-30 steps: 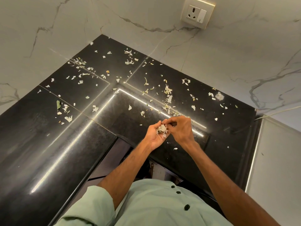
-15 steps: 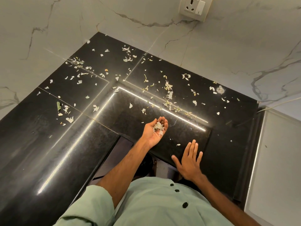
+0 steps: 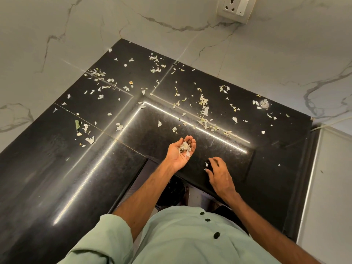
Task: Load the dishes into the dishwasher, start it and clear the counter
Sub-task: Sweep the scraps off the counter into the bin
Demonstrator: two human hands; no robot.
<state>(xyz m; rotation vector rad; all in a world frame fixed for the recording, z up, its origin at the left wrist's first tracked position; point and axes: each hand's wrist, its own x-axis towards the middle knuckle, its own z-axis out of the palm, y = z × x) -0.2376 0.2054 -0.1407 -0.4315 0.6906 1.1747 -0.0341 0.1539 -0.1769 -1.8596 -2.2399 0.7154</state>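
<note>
Head view, left hand (image 3: 180, 152) cupped round scraps (image 3: 184, 146), right hand (image 3: 220, 175) fingers (image 3: 216, 160) curled over counter (image 3: 57, 168), grip unclear.

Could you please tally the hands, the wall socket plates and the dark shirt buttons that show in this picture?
Hands: 2 (left hand, cupping scraps; right hand)
Wall socket plates: 1
Dark shirt buttons: 3
Total: 6

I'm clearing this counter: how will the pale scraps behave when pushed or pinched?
The scraps look thin and curled, so probably light and floppy, scattering rather than rolling. The glossy counter should let them slide. The pile lies loose in the cupped left hand, so tilting may spill it.
</note>
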